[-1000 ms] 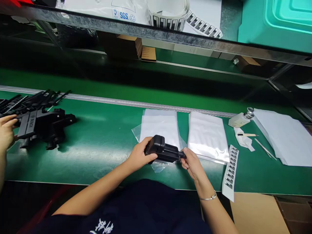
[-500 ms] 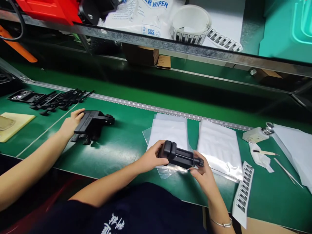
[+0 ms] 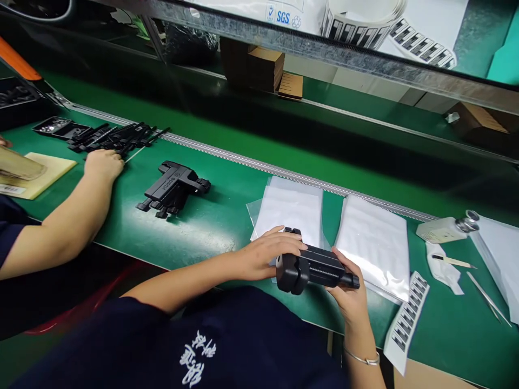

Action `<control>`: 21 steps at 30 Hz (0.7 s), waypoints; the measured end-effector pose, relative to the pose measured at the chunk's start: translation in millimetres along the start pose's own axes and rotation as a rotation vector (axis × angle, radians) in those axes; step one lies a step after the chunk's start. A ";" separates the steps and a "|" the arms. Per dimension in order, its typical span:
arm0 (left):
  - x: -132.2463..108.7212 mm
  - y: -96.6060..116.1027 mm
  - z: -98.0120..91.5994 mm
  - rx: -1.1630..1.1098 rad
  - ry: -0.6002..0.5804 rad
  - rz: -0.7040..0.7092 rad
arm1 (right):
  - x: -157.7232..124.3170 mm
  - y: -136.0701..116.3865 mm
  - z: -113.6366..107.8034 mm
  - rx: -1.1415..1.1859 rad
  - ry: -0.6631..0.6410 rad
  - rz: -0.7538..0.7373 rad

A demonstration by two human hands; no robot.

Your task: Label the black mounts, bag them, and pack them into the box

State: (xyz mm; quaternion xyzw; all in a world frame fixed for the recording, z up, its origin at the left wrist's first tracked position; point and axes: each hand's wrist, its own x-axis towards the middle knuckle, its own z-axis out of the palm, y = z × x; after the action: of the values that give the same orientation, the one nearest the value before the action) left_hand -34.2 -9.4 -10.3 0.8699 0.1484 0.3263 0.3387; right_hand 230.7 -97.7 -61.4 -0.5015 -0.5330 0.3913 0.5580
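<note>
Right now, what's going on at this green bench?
A person holds a black plastic part at the green bench: left hand over its thick end, right hand under its narrow end. Flat clear bags lie just behind it, a barcode label strip to the right. Further left lies a similar black part, a co-worker's hand beyond it.

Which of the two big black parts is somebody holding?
The near black part, held by the left hand and right hand. The far black part lies alone on the green belt, no hand touching it.
</note>
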 end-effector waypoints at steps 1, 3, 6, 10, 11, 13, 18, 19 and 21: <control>-0.8 0.2 0.3 -0.018 0.011 -0.019 | 0.0 -2.2 0.5 -0.002 -0.007 -0.001; -1.8 0.4 1.4 -0.096 0.042 -0.120 | -0.1 -10.3 1.8 -0.024 -0.031 0.012; -2.1 -0.4 5.9 -0.363 0.200 -0.403 | 1.0 -27.4 3.2 -0.135 -0.064 -0.005; -2.6 -3.8 14.4 -0.757 0.452 -0.624 | 8.7 -44.8 2.5 -0.506 -0.015 -0.385; -3.1 -4.6 15.5 -0.791 0.470 -0.643 | 11.2 -47.1 1.8 -0.588 -0.014 -0.506; -4.5 -5.4 15.6 -0.796 0.464 -0.664 | 15.3 -49.8 0.3 -0.664 -0.041 -0.668; -9.9 -3.1 8.5 -0.626 0.389 -0.648 | 15.8 -49.8 -0.1 -0.571 -0.062 -0.431; -10.8 -2.0 6.9 -0.565 0.376 -0.633 | 15.0 -48.5 0.5 -0.527 -0.064 -0.289; -11.7 0.2 4.8 -0.439 0.357 -0.607 | 13.5 -45.0 2.1 -0.405 -0.090 0.008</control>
State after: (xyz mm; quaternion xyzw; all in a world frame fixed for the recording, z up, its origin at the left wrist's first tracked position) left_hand -39.7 -17.6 -18.3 0.6236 0.3816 0.3812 0.5659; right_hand 226.0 -92.9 -14.8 -0.5873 -0.6233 0.3004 0.4199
